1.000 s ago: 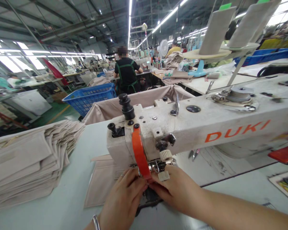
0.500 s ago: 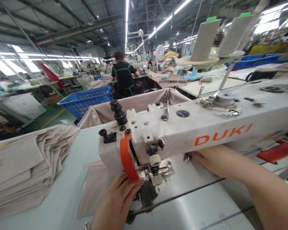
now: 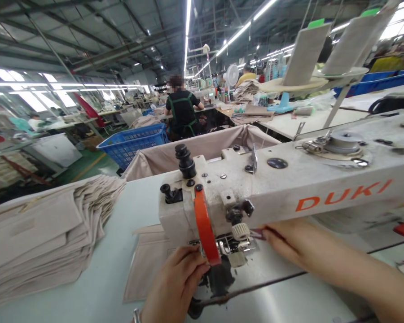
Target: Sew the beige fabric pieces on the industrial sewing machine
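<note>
A white sewing machine with an orange curved guard at its head stands in front of me. My left hand is pinched just left of the guard's lower end, close to the needle area; what its fingertips hold is too small to see. My right hand reaches under the machine arm. It grips a slim purplish two-pronged tool, tweezers or thread snips, pointing left at the presser foot parts. Behind my left hand, a beige fabric piece lies on the table, partly under the machine head.
Stacked beige fabric pieces cover the table's left side. Beyond the machine is a fabric-lined bin, with a blue basket behind it. Thread cones stand at upper right. A co-worker sits ahead, back turned.
My right hand has moved left toward the needle area, bringing the slim purplish tool into clearer sight. My left hand stays by the guard. The view has shifted slightly left.
</note>
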The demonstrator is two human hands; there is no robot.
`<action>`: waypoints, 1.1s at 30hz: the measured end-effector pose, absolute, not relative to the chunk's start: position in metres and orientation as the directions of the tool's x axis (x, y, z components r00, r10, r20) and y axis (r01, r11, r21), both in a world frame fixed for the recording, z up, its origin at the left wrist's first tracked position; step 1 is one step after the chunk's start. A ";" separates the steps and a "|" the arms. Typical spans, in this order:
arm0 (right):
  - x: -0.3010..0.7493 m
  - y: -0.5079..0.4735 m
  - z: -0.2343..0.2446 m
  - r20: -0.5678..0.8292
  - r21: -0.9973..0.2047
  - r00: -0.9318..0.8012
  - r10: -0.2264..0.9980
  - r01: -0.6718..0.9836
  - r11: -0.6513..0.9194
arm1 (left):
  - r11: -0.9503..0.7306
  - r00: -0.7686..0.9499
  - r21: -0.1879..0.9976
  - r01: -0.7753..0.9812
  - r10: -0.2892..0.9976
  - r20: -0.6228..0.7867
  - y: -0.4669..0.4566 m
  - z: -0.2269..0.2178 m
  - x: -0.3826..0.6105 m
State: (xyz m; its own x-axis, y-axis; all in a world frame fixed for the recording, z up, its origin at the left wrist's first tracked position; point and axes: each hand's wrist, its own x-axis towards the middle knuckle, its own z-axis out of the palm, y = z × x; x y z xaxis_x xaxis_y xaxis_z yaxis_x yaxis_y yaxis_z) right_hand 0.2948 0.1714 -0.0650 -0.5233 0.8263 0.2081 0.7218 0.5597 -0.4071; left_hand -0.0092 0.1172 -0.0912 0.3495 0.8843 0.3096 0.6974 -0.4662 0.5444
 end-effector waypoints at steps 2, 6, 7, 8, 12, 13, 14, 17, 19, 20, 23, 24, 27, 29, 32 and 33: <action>0.270 0.158 -0.063 0.159 -0.511 -0.612 0.775 0.621 0.595 | -0.485 0.375 0.538 0.689 0.874 0.307 0.119 -0.093 -0.009; 0.234 0.145 -0.079 0.206 -0.479 -0.683 0.700 0.554 0.681 | -0.522 0.418 0.541 0.659 0.852 0.314 0.121 -0.097 -0.009; 0.230 0.145 -0.086 0.224 -0.440 -0.694 0.684 0.554 0.707 | -0.526 0.420 0.538 0.659 0.851 0.317 0.121 -0.098 -0.009; 0.227 0.146 -0.093 0.244 -0.403 -0.706 0.665 0.550 0.732 | -0.527 0.422 0.532 0.663 0.850 0.317 0.121 -0.098 -0.010; 0.224 0.151 -0.109 0.303 -0.352 -0.730 0.612 0.511 0.784 | -0.524 0.423 0.510 0.682 0.852 0.308 0.119 -0.100 -0.011; 0.224 0.151 -0.110 0.309 -0.355 -0.731 0.608 0.505 0.787 | -0.523 0.423 0.508 0.684 0.852 0.308 0.118 -0.100 -0.011; 0.224 0.151 -0.110 0.309 -0.355 -0.733 0.607 0.503 0.788 | -0.521 0.424 0.508 0.686 0.853 0.303 0.118 -0.100 -0.011; 0.224 0.151 -0.106 0.294 -0.339 -0.738 0.607 0.514 0.788 | -0.519 0.439 0.513 0.684 0.854 0.278 0.118 -0.098 -0.011; 0.224 0.151 -0.105 0.277 -0.330 -0.743 0.609 0.522 0.786 | -0.518 0.451 0.518 0.680 0.853 0.261 0.118 -0.097 -0.010; 0.224 0.150 -0.105 0.272 -0.328 -0.744 0.610 0.525 0.786 | -0.519 0.450 0.520 0.678 0.853 0.264 0.119 -0.097 -0.009; 0.225 0.149 -0.104 0.261 -0.313 -0.750 0.608 0.530 0.788 | -0.521 0.436 0.514 0.682 0.853 0.286 0.119 -0.097 -0.009; 0.226 0.149 -0.103 0.258 -0.305 -0.751 0.608 0.533 0.789 | -0.521 0.434 0.510 0.684 0.853 0.290 0.119 -0.097 -0.009; 0.226 0.148 -0.102 0.253 -0.284 -0.753 0.607 0.542 0.791 | -0.524 0.444 0.506 0.685 0.851 0.282 0.119 -0.096 -0.008; 0.227 0.149 -0.101 0.262 -0.286 -0.757 0.598 0.531 0.797 | -0.531 0.442 0.515 0.673 0.847 0.296 0.119 -0.095 -0.007; 0.227 0.149 -0.100 0.281 -0.307 -0.761 0.584 0.506 0.806 | -0.536 0.431 0.532 0.656 0.844 0.319 0.119 -0.092 -0.005; 0.227 0.149 -0.099 0.286 -0.314 -0.760 0.584 0.502 0.806 | -0.535 0.429 0.535 0.654 0.845 0.321 0.119 -0.092 -0.005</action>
